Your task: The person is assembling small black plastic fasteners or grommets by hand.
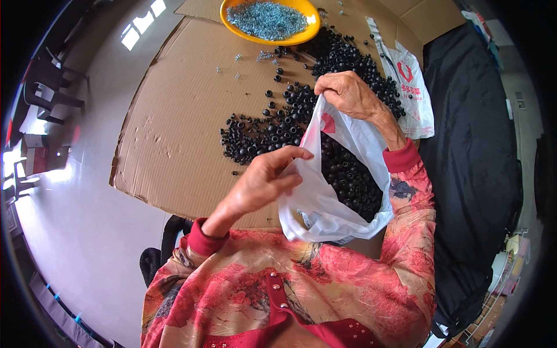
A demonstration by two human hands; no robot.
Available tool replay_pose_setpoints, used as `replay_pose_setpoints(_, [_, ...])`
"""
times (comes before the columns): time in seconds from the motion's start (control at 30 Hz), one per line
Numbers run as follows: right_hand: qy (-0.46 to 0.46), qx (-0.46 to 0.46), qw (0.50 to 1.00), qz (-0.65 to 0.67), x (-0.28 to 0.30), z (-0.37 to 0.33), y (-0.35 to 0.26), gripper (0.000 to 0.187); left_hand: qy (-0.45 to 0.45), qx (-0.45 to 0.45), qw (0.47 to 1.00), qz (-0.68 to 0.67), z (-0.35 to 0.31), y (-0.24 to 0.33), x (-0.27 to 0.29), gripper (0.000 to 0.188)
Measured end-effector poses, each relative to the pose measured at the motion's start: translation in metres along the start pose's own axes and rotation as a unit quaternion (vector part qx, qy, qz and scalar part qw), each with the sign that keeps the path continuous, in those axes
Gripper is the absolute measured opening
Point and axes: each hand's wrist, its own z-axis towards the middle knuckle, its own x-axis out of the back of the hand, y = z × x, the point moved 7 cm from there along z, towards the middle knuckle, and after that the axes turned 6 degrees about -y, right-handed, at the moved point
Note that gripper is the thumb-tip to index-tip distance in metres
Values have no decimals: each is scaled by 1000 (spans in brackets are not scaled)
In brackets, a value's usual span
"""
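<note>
A white plastic bag (310, 200) with a red print hangs wide-mouthed in front of me, above the near edge of a cardboard sheet. Inside it lie many black bead-like pieces (351, 180). My right hand (351, 98) is closed in a pinch on the far corner of the bag's rim. At the rim's left side, my left hand (261, 182) has its fingers bent around the plastic, index finger reaching over the edge. Just beyond the bag, a spread pile of black round pieces with holes (284, 124) covers part of the cardboard (174, 116).
At the far edge stands a yellow bowl (313, 29) of tiny silvery-blue pieces (267, 20), a few scattered near it. Another printed white bag (418, 110) lies flat at the far right. Black cloth (473, 162) drapes along the right. Dark chairs (52, 87) stand on the floor at left.
</note>
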Motion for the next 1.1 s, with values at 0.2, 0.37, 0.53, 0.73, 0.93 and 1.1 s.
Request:
replay_pose_setpoints(0.2, [-76, -80, 988, 111, -8, 2, 12, 14, -6, -35, 993, -112, -7, 14, 10, 17])
replay_pose_setpoints(0.37, [-70, -141, 969, 191, 6, 11, 35, 13, -38, -63, 996, -41, -9, 18, 10, 13])
replay_pose_setpoints(0.53, [-48, -103, 989, 92, -14, 47, 43, 13, 61, -56, 993, -80, -17, 23, 41, 20])
replay_pose_setpoints(0.73, [18, 15, 999, -23, -50, 76, 56, 19, 166, -91, 979, -79, -17, 16, 76, 17])
replay_pose_setpoints(0.93, [32, -79, 994, -65, -26, 68, 79, 16, 222, -91, 963, -122, -19, 11, 98, 18])
replay_pose_setpoints(1.1, [28, -111, 991, -63, -29, 61, 93, 15, 237, -86, 958, -137, -8, 7, 105, 19])
